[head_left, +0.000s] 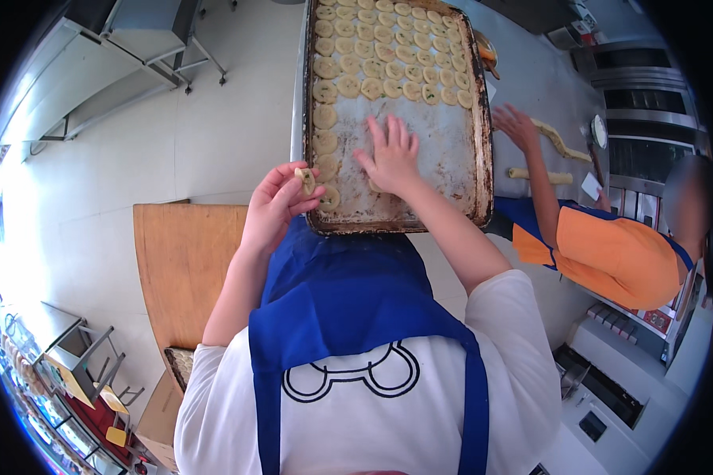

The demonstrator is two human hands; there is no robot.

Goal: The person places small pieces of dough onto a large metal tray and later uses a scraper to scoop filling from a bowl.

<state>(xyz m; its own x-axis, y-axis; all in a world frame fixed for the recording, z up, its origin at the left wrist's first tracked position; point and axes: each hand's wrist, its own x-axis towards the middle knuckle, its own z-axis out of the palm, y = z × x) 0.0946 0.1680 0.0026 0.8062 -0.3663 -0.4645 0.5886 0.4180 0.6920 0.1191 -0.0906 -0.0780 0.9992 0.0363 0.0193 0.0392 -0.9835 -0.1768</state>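
Observation:
My left hand (273,206) pinches a round, flattened dough piece (306,181) with green flecks, raised at the left rim of a stained baking tray (481,166). My right hand (390,158) lies over the bare middle of the tray with fingers spread; a piece of dough at its heel is mostly hidden. Rows of similar dough rounds (372,47) cover the far part of the tray, and a single column (325,142) runs down its left side toward me.
At the right, a co-worker in an orange top (610,253) reaches over a metal worktable (531,79) holding long dough rolls (540,176) and a white scraper (591,187). Ovens (634,99) stand beyond. A wooden board (178,261) is at lower left, metal racks (111,71) at upper left.

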